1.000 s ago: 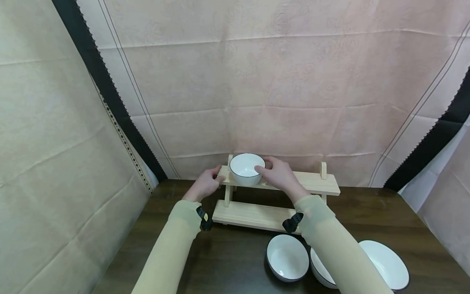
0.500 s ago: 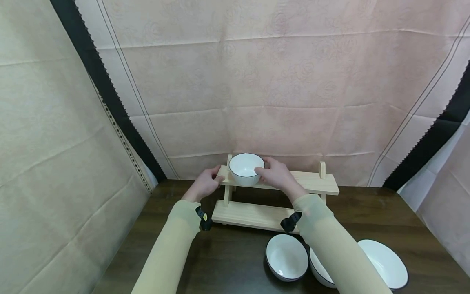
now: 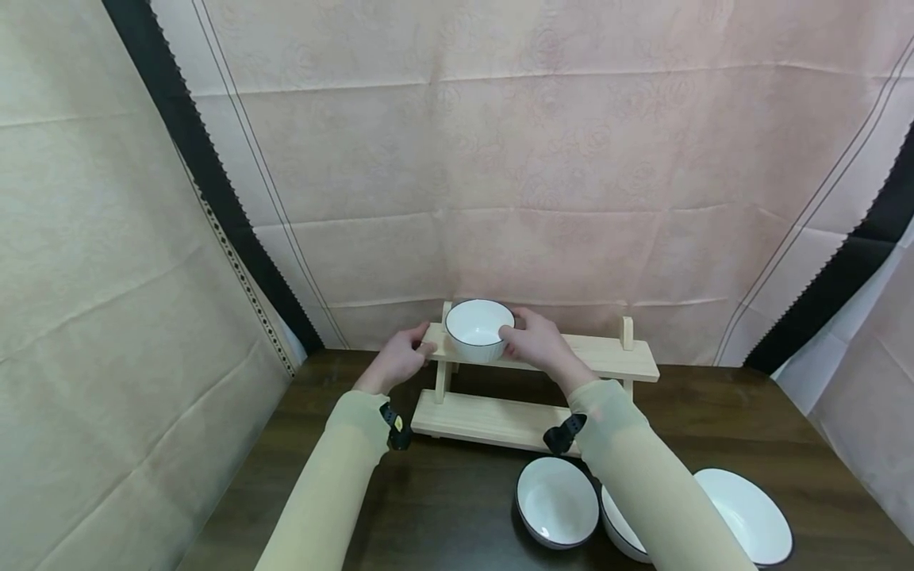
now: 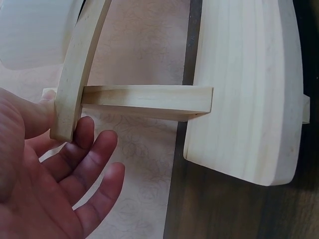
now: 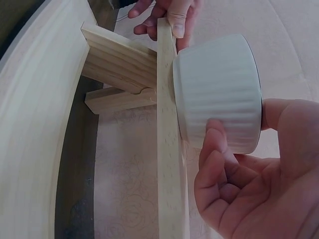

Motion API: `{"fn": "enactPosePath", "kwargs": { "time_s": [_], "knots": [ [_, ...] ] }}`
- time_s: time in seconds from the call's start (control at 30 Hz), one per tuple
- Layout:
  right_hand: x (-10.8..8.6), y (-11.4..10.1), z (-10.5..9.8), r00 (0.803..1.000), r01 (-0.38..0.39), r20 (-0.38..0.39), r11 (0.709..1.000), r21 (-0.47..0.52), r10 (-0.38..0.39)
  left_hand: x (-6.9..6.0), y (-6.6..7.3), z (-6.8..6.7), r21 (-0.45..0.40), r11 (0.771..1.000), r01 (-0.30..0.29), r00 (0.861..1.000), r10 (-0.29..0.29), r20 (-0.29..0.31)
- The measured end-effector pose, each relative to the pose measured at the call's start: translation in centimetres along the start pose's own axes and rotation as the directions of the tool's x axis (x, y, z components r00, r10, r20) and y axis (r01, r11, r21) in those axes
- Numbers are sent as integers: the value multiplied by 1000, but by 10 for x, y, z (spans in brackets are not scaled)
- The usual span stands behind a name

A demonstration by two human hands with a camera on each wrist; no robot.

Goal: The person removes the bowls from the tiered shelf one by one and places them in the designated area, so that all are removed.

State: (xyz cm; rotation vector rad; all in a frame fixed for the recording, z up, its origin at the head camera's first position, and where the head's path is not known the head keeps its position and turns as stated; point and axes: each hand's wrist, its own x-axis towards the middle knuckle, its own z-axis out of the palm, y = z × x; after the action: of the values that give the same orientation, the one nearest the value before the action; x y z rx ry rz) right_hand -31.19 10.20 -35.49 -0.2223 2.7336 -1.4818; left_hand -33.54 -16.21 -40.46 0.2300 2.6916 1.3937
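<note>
A small white bowl with a dark rim stands at the left of the upper board of a two-tier wooden shelf. My right hand grips the bowl from the right, the thumb at its rim; in the right wrist view, curled fingers touch the ribbed outside. The bowl's base meets the board there. My left hand pinches the left end of the upper board. Seen from the left wrist, the thumb lies on one face of that board and fingers lie on the other.
Before the shelf, on the dark wooden table, stands another white bowl. To its right are a bowl partly hidden by my right forearm and a wider white dish. Light cloth hangs behind and at both sides.
</note>
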Motion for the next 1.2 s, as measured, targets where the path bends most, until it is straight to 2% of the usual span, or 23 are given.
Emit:
{"fn": "enactPosePath", "kwargs": {
  "time_s": [0.77, 0.97, 1.2],
  "knots": [
    [-3, -1, 0, 1000, -6, -29, 1000, 0, 6, 0, -3, 2, -14, 1000, -10, 1000, 9, -5],
    [-4, 4, -6, 998, 1, -55, 1000, 4, -1, 2, -3, 2, -17, 1000, -15, 1000, 15, -5],
    [-7, 9, -16, 999, 27, -45, 998, 52, -25, 2, -3, 1, 3, 999, -40, 999, 40, -17]
  ]
}}
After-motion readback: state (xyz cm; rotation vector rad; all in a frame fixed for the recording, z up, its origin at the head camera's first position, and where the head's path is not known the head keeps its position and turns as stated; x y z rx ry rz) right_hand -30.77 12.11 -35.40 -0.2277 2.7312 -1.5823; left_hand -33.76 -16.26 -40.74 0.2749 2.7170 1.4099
